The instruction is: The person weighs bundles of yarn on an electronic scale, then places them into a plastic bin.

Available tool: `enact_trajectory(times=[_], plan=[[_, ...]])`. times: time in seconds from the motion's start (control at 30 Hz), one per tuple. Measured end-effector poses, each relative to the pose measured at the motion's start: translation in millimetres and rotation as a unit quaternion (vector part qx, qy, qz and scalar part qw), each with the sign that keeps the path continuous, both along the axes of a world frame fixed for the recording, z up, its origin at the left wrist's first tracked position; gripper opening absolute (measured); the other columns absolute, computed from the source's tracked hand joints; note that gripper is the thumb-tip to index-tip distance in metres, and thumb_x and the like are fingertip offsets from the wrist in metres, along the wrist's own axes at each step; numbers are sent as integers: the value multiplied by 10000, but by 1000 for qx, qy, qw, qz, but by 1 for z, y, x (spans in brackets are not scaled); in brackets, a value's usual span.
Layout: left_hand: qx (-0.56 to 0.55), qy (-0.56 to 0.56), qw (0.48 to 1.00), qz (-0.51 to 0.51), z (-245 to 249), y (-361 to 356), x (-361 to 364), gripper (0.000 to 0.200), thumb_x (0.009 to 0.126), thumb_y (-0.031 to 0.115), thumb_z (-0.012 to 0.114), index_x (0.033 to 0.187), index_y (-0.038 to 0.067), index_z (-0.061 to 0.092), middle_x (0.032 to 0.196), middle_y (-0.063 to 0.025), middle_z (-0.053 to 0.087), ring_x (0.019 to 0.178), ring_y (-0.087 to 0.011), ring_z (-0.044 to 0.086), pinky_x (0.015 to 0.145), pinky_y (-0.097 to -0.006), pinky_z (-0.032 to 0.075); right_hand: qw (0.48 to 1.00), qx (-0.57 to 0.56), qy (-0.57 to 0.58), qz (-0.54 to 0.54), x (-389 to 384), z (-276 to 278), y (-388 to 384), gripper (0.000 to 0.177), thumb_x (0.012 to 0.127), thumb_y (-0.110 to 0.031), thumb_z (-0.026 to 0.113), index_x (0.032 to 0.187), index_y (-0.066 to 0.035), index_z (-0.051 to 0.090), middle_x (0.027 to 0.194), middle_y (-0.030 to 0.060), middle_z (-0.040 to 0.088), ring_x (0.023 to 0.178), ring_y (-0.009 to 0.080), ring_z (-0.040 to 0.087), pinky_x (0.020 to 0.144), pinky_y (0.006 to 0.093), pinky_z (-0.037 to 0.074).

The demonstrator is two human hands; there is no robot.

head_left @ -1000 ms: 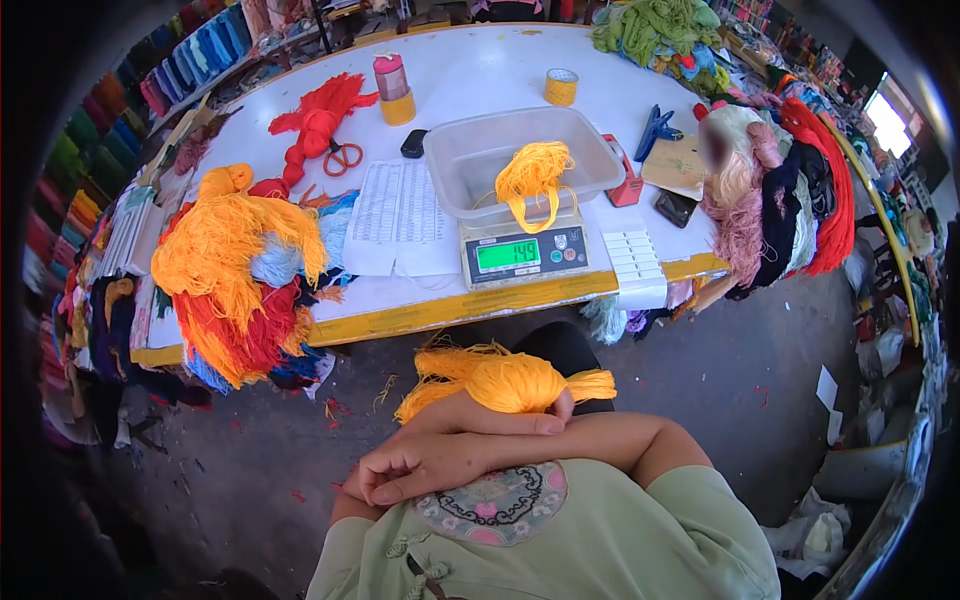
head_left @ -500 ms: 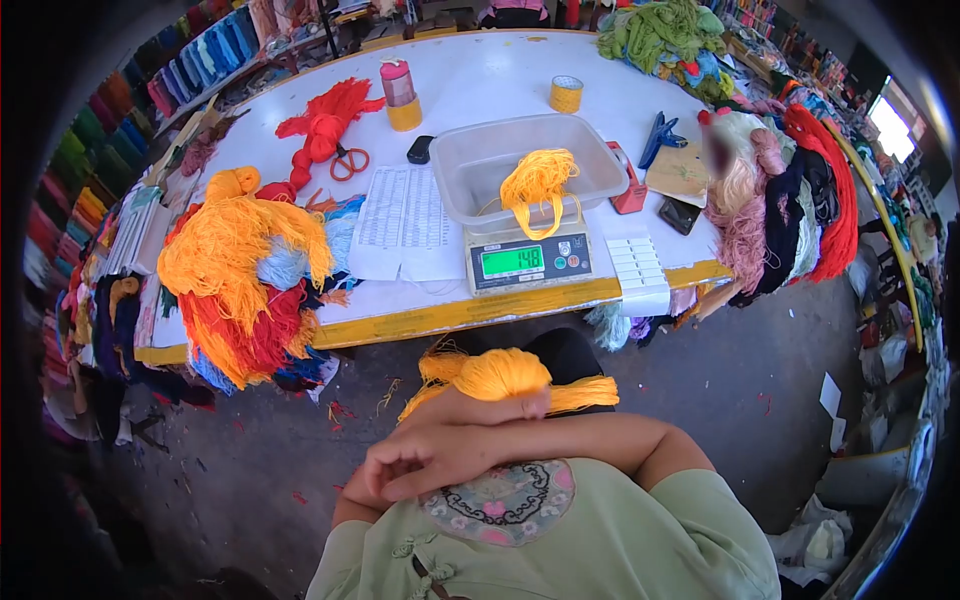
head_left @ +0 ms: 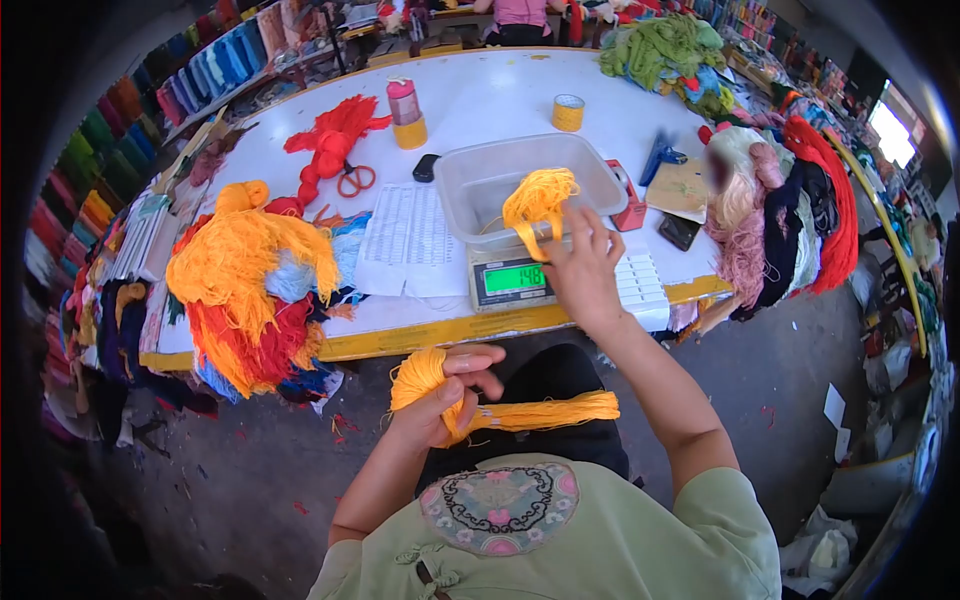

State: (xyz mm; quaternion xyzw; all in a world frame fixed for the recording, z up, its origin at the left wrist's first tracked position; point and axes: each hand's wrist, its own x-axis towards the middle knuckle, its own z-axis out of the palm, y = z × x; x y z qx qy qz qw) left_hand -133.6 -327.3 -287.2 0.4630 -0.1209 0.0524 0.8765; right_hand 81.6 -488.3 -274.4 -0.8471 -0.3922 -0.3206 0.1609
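Note:
My left hand grips a bundle of orange-yellow yarn in front of my lap, with strands around it and a long tail stretching right across my thighs. Over the front of the scale, my right hand reaches out with fingers apart, fingertips right at a small yellow skein. That skein lies in a clear plastic tub, one loop hanging over its front rim. Under the tub is a digital scale with a lit green display, partly hidden by my right hand.
Orange, red and blue yarn is heaped at the table's left. Red scissors, a printed sheet and a black phone lie around the tub. A tape roll stands behind it. More yarn hangs at the right edge.
My right hand has swung from across my left forearm out to the skein at the tub. My left hand has turned up and shifted left, still with the yarn in it.

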Motion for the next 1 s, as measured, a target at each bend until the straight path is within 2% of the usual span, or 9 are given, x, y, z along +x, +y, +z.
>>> enact_trajectory(times=[0.13,0.23,0.27,0.37,0.5,0.57,0.63,0.73,1.0], plan=[[262,-6,959,104,18,-6,11,356,947,124,570,1292,37,590,1367,-132,546,921,-173,639,646,-255,506,995,-27,8,94,-38,0,-10,141,782,-185,654,895,-101,661,1229,96,554,1250,275,464,1026,554,256],[549,-200,781,220,21,-15,41,418,945,230,589,1312,32,560,1364,-189,539,1027,-284,613,773,-345,511,974,-40,87,203,-72,10,-25,162,779,-167,670,926,-102,652,972,48,632,1096,222,556,1022,553,259],[544,-148,803,196,19,-25,40,440,933,210,596,1332,37,534,1317,-179,575,1045,-321,595,880,-406,471,965,-50,135,220,-81,14,-32,159,783,-158,692,929,-113,648,894,32,642,995,220,592,1029,533,262],[683,-61,714,144,38,-40,35,441,921,152,602,1347,57,532,1170,-163,648,1075,-296,594,849,-391,472,899,-18,352,258,-86,9,-55,157,795,-182,714,929,-127,652,924,28,650,956,239,604,1043,492,265],[575,-5,814,75,9,-42,31,447,935,117,577,1374,69,512,867,-87,638,784,-194,617,710,-347,480,811,139,471,318,-47,-12,-87,196,800,-70,713,987,-85,656,955,96,653,945,276,627,895,386,453],[566,-3,820,84,1,-38,29,433,963,101,547,1391,71,492,815,-27,578,709,-118,576,662,-293,477,887,147,398,182,-9,-30,-113,237,788,-33,719,1016,-66,659,1014,113,658,978,279,629,820,369,500],[528,44,846,65,-2,-39,25,421,975,98,540,1392,71,489,805,-8,552,728,-96,568,661,-271,482,938,13,340,59,43,-51,-145,300,795,-59,744,1081,-83,658,1156,101,649,1088,268,609,939,388,447],[510,49,858,35,-12,-42,24,392,994,111,522,1384,75,495,827,6,532,739,-76,555,676,-246,497,965,-50,251,58,69,-76,-163,341,788,-103,756,1114,-97,657,1167,91,658,1116,270,601,977,415,414],[529,83,844,26,-14,-43,23,356,974,212,550,1316,117,579,973,-107,659,877,-281,609,808,-395,469,965,-18,250,69,59,-91,-177,357,771,-164,774,1101,-114,649,1076,64,686,1067,284,617,977,438,397]])
